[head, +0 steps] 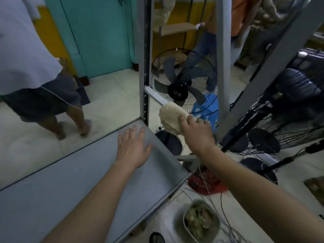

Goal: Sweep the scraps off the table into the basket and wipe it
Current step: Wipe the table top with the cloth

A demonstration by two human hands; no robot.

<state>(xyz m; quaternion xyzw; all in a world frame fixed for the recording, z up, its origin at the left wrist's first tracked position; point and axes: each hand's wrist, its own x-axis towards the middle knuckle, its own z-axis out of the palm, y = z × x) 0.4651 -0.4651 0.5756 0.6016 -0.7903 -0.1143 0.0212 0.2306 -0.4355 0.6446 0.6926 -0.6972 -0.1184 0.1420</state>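
The grey table [73, 181] fills the lower left. My left hand [134, 146] lies flat on its far corner, fingers spread and straight. My right hand [196, 132] is past the table's right edge and grips a cream-coloured cloth [171, 119], held in the air beside the rack's crossbar. A grey basket [201, 221] with greenish scraps inside stands on the floor below the table's right edge. I see no scraps on the visible tabletop.
Grey rack posts [144, 58] rise at the table's far corner and to the right. Behind them stand a floor fan [182, 90] and a blue bin [208, 109]. More fans, a red tray [206, 185] and loose cables crowd the floor at right. A person [35, 67] stands at left.
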